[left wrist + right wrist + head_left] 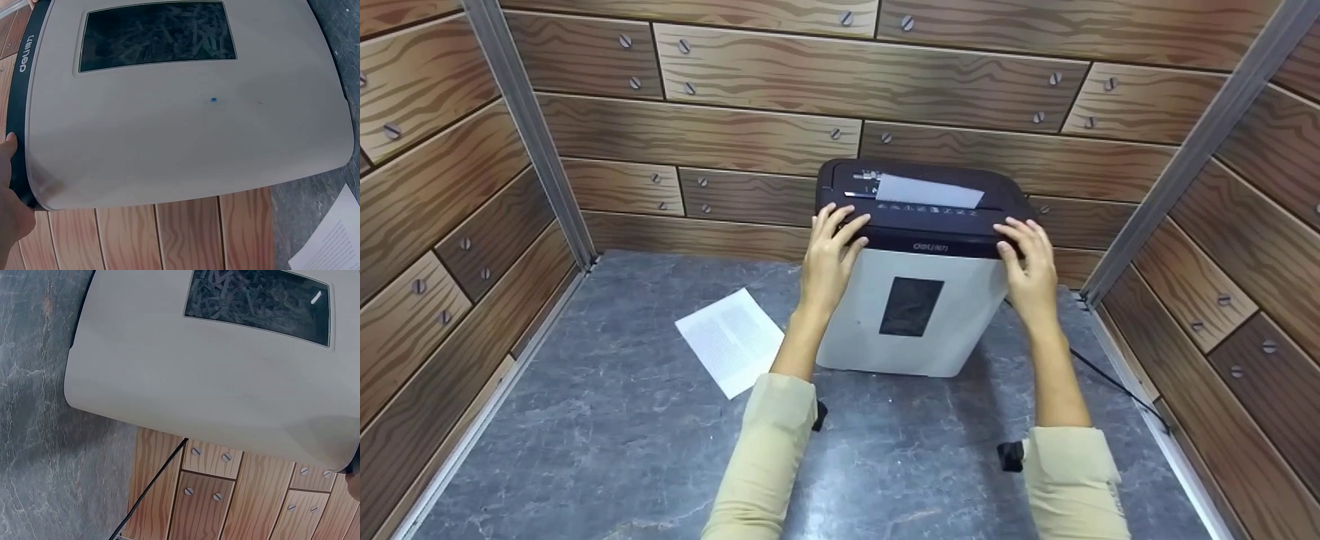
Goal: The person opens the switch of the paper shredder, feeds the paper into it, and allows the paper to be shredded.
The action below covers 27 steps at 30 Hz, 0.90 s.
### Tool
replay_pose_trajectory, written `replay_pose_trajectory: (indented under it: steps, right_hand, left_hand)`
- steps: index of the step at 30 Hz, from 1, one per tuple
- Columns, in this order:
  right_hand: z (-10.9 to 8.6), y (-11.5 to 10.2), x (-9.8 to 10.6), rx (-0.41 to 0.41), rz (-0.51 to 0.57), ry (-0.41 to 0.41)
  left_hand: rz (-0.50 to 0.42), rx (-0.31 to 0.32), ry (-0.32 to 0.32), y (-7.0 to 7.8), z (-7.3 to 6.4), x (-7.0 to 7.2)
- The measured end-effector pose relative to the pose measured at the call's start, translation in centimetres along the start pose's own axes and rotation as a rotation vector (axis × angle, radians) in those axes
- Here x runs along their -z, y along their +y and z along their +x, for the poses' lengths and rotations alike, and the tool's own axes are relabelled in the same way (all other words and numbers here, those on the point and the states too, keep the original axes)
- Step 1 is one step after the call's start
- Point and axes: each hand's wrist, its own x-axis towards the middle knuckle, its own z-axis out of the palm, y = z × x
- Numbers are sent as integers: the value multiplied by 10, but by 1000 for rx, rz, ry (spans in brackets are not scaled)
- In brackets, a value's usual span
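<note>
A paper shredder, with a dark top and a pale body, stands on the floor near the back wall. My left hand holds its top front left corner, fingers spread over the dark lid and thumb at the front edge. On the opposite corner, my right hand holds the lid the same way. A white sheet sticks out of the feed slot between the hands. Shredded strips show behind the dark window. Only part of each hand appears in its own wrist view.
A printed sheet of paper lies on the grey marbled floor, left of the shredder. A black cord runs from behind the shredder to the right wall. Wood-patterned panels enclose the back and both sides.
</note>
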Motion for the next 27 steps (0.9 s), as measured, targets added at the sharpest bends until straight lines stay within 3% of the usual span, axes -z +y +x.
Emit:
replay_pose_trajectory:
  steps: [27]
  right_hand:
    - [0,0,0,14,6,0]
  left_hand:
    - [-16,17,-12,0,1,1]
